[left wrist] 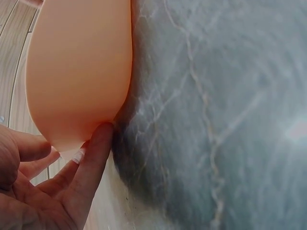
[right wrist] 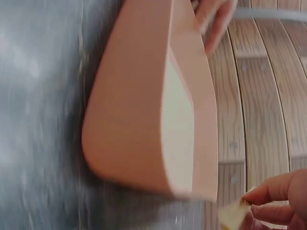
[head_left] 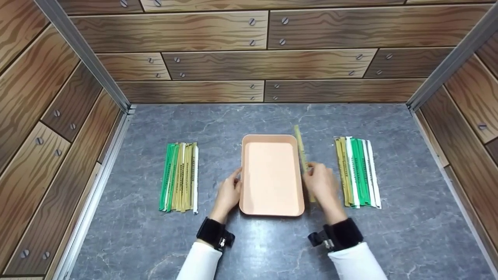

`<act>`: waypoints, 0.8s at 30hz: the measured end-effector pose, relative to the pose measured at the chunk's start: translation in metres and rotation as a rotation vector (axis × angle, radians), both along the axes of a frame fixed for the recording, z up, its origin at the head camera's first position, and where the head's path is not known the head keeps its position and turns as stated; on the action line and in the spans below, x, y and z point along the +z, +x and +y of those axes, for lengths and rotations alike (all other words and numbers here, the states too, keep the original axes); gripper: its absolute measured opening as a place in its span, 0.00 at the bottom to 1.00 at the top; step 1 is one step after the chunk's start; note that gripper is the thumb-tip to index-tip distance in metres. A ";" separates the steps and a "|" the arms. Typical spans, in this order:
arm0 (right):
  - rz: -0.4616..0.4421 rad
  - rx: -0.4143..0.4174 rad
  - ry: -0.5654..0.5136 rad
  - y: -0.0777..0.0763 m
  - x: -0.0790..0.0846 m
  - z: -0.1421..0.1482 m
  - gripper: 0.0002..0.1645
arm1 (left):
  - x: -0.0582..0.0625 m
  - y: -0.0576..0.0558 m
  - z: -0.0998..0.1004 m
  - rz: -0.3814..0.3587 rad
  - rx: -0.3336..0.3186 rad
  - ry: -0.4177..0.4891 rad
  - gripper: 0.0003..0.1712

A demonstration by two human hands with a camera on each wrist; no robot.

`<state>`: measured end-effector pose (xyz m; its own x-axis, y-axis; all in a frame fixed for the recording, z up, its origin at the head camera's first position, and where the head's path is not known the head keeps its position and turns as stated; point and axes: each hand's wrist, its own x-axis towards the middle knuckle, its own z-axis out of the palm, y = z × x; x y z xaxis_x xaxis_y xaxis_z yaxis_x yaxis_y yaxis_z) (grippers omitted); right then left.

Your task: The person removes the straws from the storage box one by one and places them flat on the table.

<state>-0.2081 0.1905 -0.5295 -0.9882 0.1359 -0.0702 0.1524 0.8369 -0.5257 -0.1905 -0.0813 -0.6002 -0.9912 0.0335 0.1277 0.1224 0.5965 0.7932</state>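
A peach rectangular tray (head_left: 271,177) sits on the grey marbled surface between both hands, its inside bare. At its left side, my left hand (head_left: 228,192) holds the wall; in the left wrist view, the thumb is by the rim and a finger (left wrist: 98,153) touches the lower edge. My right hand (head_left: 322,182) pinches a long, thin gold stick packet (head_left: 300,143) just beyond the tray's right wall. Part of that packet is hidden behind the hand. Only its pale yellow end (right wrist: 232,216) shows in the right wrist view.
Left of the tray lies a row of green, gold and white stick packets (head_left: 177,177). Another such row (head_left: 358,171) lies to the right, near my right hand. Wood-patterned walls (head_left: 218,64) with metal corner strips enclose the surface at the back and sides.
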 end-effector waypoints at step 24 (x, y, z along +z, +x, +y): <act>-0.299 -0.292 0.083 -0.016 -0.020 0.125 0.17 | 0.003 -0.004 -0.005 -0.062 0.002 0.001 0.25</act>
